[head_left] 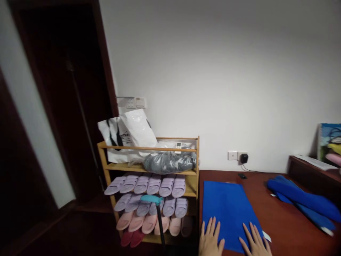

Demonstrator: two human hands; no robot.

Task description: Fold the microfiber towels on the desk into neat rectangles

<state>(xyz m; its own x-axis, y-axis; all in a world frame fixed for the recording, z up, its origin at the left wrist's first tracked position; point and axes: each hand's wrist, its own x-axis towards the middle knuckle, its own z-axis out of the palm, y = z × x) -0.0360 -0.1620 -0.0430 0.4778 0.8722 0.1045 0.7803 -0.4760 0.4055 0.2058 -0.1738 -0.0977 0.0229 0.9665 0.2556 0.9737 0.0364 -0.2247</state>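
A flat blue cloth (223,206), shaped like a long rectangle, lies on a reddish-brown tabletop (282,227). My left hand (211,239) rests on its near left corner with the fingers spread. On the near right edge lies my right hand (256,241), its fingers also stretched out and apart. A small white tag (266,236) sticks out beside the cloth, just past my right fingers. Farther right on the table is a loosely bundled blue cloth (306,201), with a white label at its near end.
Left of the table stands a wooden shoe rack (197,185) with purple slippers (153,184), pink slippers (136,222), white bags (138,129) and a clear-wrapped dark bundle (170,161). A blue-topped black pole (160,224) stands before it. A black plug (243,158) sits in the wall.
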